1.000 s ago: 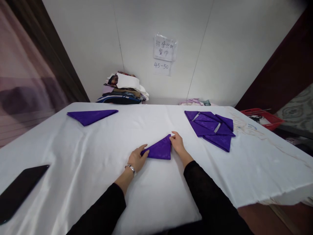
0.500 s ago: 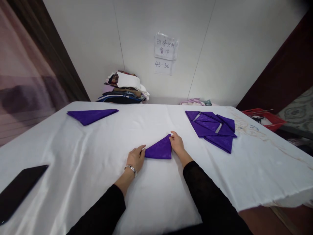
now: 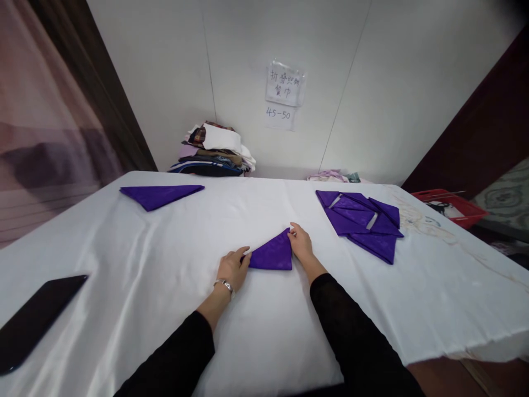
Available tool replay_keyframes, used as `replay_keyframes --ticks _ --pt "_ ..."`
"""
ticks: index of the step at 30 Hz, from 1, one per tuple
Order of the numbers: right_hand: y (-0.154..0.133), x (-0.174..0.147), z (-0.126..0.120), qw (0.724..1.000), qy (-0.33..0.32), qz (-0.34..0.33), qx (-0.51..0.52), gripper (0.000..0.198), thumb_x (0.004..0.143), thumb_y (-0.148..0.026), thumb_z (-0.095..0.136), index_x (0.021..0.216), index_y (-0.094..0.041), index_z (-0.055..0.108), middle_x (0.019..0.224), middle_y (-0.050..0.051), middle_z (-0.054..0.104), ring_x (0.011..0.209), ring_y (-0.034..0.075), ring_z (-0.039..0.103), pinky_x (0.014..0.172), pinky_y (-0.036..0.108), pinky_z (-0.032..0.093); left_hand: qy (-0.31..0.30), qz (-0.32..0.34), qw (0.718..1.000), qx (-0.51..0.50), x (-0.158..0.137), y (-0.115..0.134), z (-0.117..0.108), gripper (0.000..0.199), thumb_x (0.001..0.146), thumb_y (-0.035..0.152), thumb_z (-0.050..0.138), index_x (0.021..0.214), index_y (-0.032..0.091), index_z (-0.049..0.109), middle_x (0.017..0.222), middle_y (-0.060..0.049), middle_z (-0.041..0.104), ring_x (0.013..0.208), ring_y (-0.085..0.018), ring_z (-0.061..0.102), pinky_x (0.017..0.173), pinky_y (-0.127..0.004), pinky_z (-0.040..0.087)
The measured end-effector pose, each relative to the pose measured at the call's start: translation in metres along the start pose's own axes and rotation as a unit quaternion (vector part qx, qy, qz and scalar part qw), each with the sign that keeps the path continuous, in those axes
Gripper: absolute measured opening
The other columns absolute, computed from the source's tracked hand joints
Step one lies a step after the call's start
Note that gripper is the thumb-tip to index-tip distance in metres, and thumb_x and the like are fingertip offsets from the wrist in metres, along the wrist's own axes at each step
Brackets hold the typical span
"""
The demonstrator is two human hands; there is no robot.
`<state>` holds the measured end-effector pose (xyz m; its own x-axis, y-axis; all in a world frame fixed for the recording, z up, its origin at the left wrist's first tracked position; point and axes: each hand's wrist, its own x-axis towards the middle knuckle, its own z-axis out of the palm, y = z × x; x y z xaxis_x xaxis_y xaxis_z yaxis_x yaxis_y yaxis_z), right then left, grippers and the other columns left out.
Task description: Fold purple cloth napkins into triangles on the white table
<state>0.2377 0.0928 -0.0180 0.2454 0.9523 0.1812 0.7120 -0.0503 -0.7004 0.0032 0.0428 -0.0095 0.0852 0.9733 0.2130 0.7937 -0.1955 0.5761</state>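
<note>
A purple cloth napkin, folded into a triangle, lies on the white tablecloth between my hands. My left hand, with a silver bracelet at the wrist, pinches the napkin's narrow left corner. At the upper right corner, my right hand has its thumb and fingers closed on the cloth. Another folded purple napkin rests at the far left of the table. Several folded purple napkins overlap in a group at the right.
A dark flat device lies at the left edge. Behind the table are a stack of folded clothes and some pink cloth. Handwritten paper signs hang on the wall. A red basket stands beyond the right edge.
The view has shifted slightly. My left hand's fingers now reach a little further over the napkin's left corner; my right hand keeps its hold on the upper right corner.
</note>
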Motion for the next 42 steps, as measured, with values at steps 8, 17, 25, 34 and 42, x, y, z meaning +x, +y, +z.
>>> replay_keyframes --ticks 8,17,25,34,42 --pt "-0.002 0.004 0.000 0.998 -0.007 0.000 -0.055 0.030 0.081 -0.020 0.052 0.110 -0.024 0.058 0.094 -0.001 0.064 0.084 0.014 0.056 0.077 0.026 0.040 -0.012 -0.006 0.999 0.033 0.000 0.000 0.001 0.030 0.085 0.031 0.046 0.109 0.023 0.063 0.083 -0.003 0.067 0.086 -0.018 0.061 0.089 -0.034 0.042" --pt "-0.010 0.010 -0.003 0.992 -0.028 0.010 -0.124 0.016 0.084 -0.025 0.052 0.094 -0.023 0.064 0.096 0.003 0.064 0.088 0.016 0.056 0.074 0.025 0.039 -0.017 -0.015 0.998 0.058 -0.002 0.002 -0.001 0.034 0.085 0.035 0.044 0.111 0.023 0.061 0.085 -0.004 0.067 0.090 -0.020 0.061 0.091 -0.036 0.040" --pt "-0.017 0.022 -0.009 0.987 -0.062 0.049 -0.140 0.016 0.080 -0.028 0.056 0.089 -0.025 0.068 0.098 0.003 0.068 0.089 0.018 0.060 0.071 0.026 0.041 -0.045 -0.021 0.993 0.105 -0.001 0.005 -0.006 0.038 0.084 0.034 0.043 0.116 0.019 0.058 0.089 -0.007 0.067 0.091 -0.022 0.060 0.090 -0.038 0.039" --pt "-0.022 0.024 -0.007 0.984 -0.059 0.067 -0.153 0.016 0.080 -0.029 0.056 0.089 -0.026 0.068 0.098 0.001 0.069 0.091 0.018 0.061 0.070 0.025 0.042 -0.045 -0.014 0.991 0.124 0.002 0.000 -0.009 0.043 0.078 0.022 0.042 0.120 0.021 0.053 0.105 -0.006 0.066 0.102 -0.023 0.056 0.089 -0.039 0.040" --pt "-0.026 0.023 -0.006 0.983 -0.063 0.073 -0.157 0.019 0.082 -0.029 0.053 0.095 -0.026 0.067 0.103 0.002 0.068 0.096 0.019 0.060 0.073 0.026 0.042 -0.029 0.088 0.990 0.104 0.026 0.035 0.000 0.045 0.080 0.018 0.039 0.124 0.022 0.051 0.131 -0.007 0.053 0.122 -0.021 0.044 0.105 -0.040 0.028"
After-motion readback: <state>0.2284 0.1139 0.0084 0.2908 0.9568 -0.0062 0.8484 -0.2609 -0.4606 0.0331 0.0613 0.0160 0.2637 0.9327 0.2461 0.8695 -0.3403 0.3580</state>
